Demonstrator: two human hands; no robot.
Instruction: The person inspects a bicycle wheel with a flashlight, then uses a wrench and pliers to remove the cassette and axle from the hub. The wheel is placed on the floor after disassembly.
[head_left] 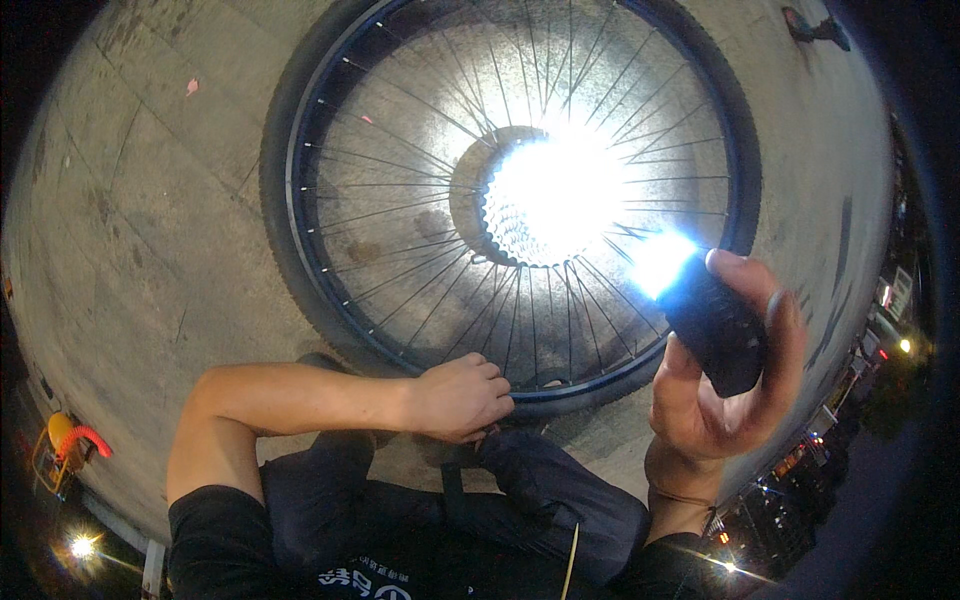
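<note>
A bicycle wheel point(275, 200) with a black tyre and thin spokes lies flat before me. At its hub, a silver cassette of toothed sprockets point(508, 228) is partly washed out by glare. My right hand point(740, 400) grips a small black light point(715, 330) between thumb and fingers, above the wheel's right near side. Its lit end points toward the hub. My left hand point(455, 398) is closed over the near edge of the tyre, in front of my lap; its fingertips are mostly hidden.
Grey concrete paving point(140, 240) surrounds the wheel. A shoe point(815, 28) shows at the far right. At the left edge stands a yellow object with a red curved part point(75, 440). My dark-trousered knees point(570, 490) are close to the tyre.
</note>
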